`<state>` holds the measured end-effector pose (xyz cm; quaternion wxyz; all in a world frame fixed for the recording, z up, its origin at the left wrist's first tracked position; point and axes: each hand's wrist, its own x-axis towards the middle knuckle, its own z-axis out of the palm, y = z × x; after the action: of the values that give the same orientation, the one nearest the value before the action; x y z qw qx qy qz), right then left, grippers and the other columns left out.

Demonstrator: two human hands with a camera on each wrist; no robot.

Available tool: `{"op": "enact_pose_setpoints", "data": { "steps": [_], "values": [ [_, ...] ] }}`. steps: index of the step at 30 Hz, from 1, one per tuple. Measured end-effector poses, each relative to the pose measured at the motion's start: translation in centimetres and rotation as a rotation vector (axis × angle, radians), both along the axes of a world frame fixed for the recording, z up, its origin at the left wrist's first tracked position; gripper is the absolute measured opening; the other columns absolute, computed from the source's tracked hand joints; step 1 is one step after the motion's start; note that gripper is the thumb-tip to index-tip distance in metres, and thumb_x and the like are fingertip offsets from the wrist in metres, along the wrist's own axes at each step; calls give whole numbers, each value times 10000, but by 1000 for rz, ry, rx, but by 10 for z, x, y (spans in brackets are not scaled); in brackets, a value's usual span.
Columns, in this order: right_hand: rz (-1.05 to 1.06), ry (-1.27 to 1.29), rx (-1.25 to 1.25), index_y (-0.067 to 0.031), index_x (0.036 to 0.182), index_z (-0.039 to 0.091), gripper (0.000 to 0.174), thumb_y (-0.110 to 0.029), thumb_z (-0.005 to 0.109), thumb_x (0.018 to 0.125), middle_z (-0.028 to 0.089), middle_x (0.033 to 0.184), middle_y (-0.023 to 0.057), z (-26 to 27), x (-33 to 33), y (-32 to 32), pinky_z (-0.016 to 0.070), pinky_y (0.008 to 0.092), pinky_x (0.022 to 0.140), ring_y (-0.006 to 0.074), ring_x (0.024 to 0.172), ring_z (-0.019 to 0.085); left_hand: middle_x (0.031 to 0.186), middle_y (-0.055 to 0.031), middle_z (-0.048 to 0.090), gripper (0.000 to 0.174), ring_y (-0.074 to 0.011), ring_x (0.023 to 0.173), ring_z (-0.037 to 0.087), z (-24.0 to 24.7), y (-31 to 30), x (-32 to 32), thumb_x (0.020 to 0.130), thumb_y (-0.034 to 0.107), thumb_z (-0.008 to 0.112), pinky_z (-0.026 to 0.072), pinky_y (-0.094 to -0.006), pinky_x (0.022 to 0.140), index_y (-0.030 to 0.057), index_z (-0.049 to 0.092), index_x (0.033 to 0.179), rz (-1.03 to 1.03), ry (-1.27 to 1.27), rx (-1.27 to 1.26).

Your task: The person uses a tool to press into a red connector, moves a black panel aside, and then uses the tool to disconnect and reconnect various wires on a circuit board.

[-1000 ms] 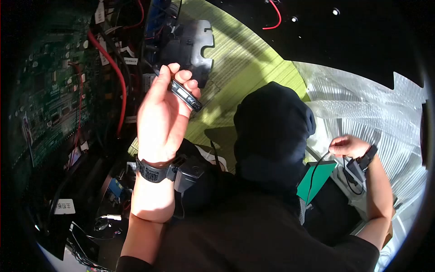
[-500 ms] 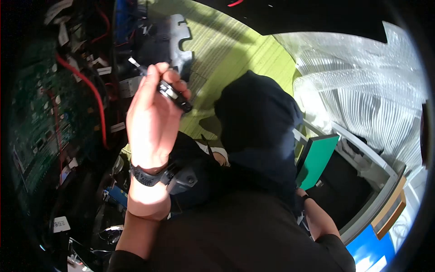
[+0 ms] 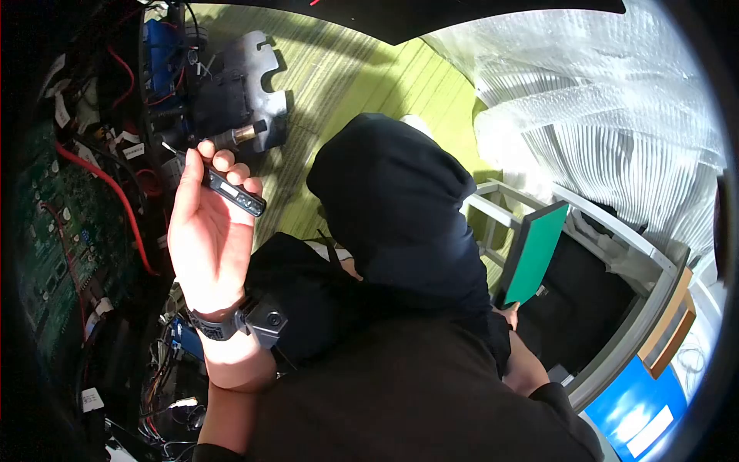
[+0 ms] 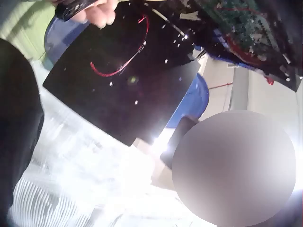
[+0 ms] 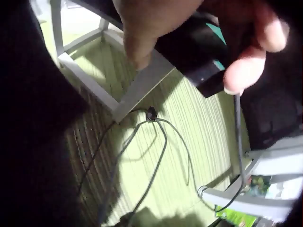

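Observation:
My left hand [image 3: 212, 239] is raised palm up at the left of the head view, fingers curled round a slim black tool [image 3: 235, 192] with a small pale label. In the left wrist view, part of that hand [image 4: 99, 14] and the tool [image 4: 73, 8] show at the top. At the lower edge of a green-faced panel [image 3: 539, 254] is my right hand [image 3: 509, 314], mostly hidden by dark clothing. The right wrist view shows the right hand [image 5: 158, 19] beside the panel's dark body [image 5: 189, 49], a thin cable [image 5: 239, 137] pinched at its fingertips.
Circuit boards [image 3: 46, 254] and a thick red cable [image 3: 108, 181] fill the left side. A notched metal plate [image 3: 265, 96] lies on the green floor [image 3: 331, 69]. At the right are bubble wrap [image 3: 570, 85], a grey frame [image 3: 616, 231] and a blue panel [image 3: 639, 404].
My right hand has moved down and left to the green panel's lower edge. The left hand still grips the tool, lower and further left in the head view, as the whole scene shifts left.

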<state>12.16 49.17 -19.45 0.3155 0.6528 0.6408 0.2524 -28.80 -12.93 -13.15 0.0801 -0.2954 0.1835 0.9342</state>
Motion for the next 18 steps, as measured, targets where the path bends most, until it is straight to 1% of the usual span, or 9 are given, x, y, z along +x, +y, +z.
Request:
{"op": "enact_pose_setpoints", "data": {
  "steps": [1,2,3,5,6,7,9,14,18],
  "values": [
    [160,122,-210,-125,1448,416,865,-451,758,724,642,1186,226,70,-82,-74,500,455,897,353,1083,630,916,-33,556,193,-150,832,528,-1,-1,-1,1027,235,492,464,-316,784,61,565,1068,-5,-8,11],
    [177,222,-180,-181,1531,246,1067,-391,801,645,628,1236,212,78,-83,-62,497,435,923,348,1114,624,916,-33,556,193,-150,832,528,-2,-3,-1,1027,235,492,464,-316,784,61,565,1068,-13,-9,12],
    [287,282,-182,-182,1522,276,976,-341,757,687,626,1237,217,89,-84,-49,503,433,912,363,1101,626,924,-34,557,204,-152,832,527,-3,-5,-1,1036,221,464,464,-321,791,49,565,1077,-9,0,37],
    [264,162,-154,-283,1527,256,910,-325,714,741,643,1194,217,113,-109,-25,513,457,872,368,1028,654,932,-36,557,218,-155,832,526,-4,-5,1,1044,208,435,464,-325,799,38,565,1087,-11,5,69],
    [407,141,-123,-321,1503,315,829,-297,678,758,686,1038,232,116,-101,-1,521,472,798,368,914,682,929,-38,554,220,-156,833,521,-3,-6,1,1045,205,432,461,-327,803,34,564,1088,-12,25,99],
    [418,87,-132,-349,1517,256,859,-287,678,771,690,994,229,125,-110,13,526,483,788,373,894,681,926,-41,551,223,-157,834,515,-2,-8,1,1046,202,428,458,-328,806,30,563,1089,-9,47,125],
    [384,-17,-127,-455,1516,104,914,-266,670,824,684,1075,189,132,-127,43,543,477,778,348,913,685,911,-43,544,228,-158,836,507,2,-14,2,1047,201,425,451,-332,813,26,564,1095,7,41,127],
    [516,-75,-146,-429,1524,66,855,-261,617,892,691,1051,179,145,-139,96,559,466,742,336,872,693,906,-44,546,246,-160,836,504,9,-22,5,1051,201,410,443,-333,814,20,568,1104,91,63,128],
    [568,-104,-120,-420,1523,83,800,-273,596,926,699,1015,173,147,-144,75,553,465,712,321,853,696,909,-32,547,255,-155,836,503,14,-13,8,1053,216,409,444,-334,817,30,568,1125,73,50,140]
  ]
}}
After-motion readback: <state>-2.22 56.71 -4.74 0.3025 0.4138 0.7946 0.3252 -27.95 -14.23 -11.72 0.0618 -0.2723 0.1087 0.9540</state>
